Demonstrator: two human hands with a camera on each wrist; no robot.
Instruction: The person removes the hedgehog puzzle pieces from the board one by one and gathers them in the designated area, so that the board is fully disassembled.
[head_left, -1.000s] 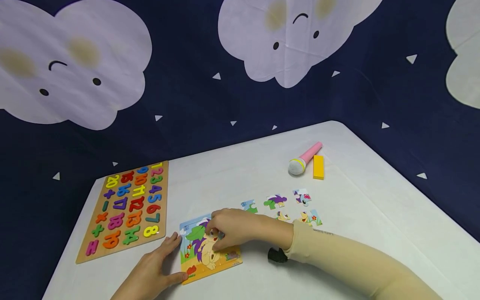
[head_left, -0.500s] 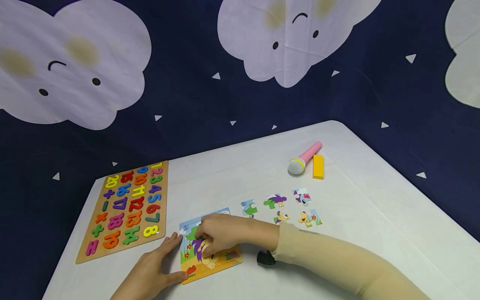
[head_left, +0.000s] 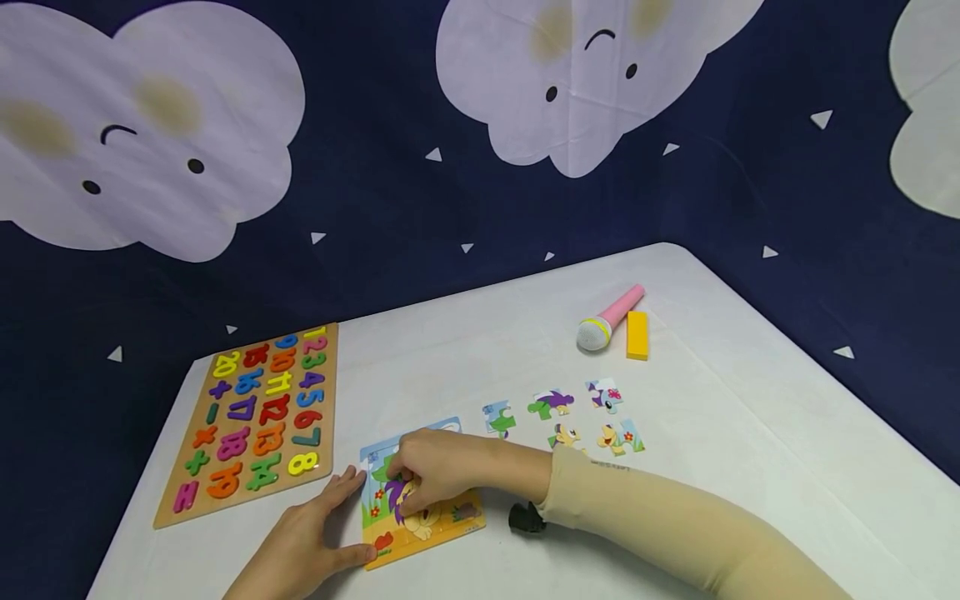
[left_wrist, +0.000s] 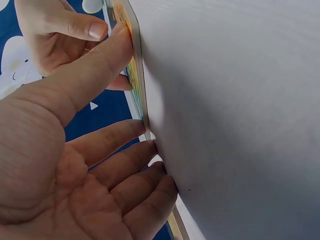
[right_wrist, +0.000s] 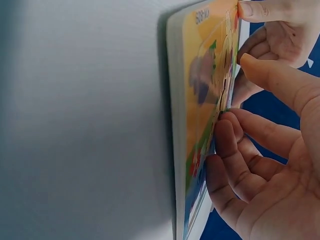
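Observation:
A hedgehog picture puzzle in an orange-and-blue tray (head_left: 442, 536) lies flat near the front of the table. My left hand (head_left: 306, 533) rests at the tray's left side. Its thumb touches the front left corner and its straight fingers lie spread along the edge (left_wrist: 140, 75). Over the picture is my right hand (head_left: 438, 467), its bent fingertips touching the puzzle surface (right_wrist: 206, 100), with the thumb standing apart from them. The right hand hides part of the hedgehog. Several loose jigsaw pieces (head_left: 551, 404) lie in two rows right of the tray.
A wooden number board (head_left: 255, 425) with coloured digits lies at the left. Toward the back right are a pink toy microphone (head_left: 611, 318) and a yellow block (head_left: 637, 335). A small black object (head_left: 527, 518) shows beneath my right wrist. Dark cloud-patterned cloth (head_left: 390, 167) surrounds the table.
My right hand has shifted left over the puzzle, from its middle toward its left part. My left hand has stayed at the tray's edge. The loose pieces have not moved.

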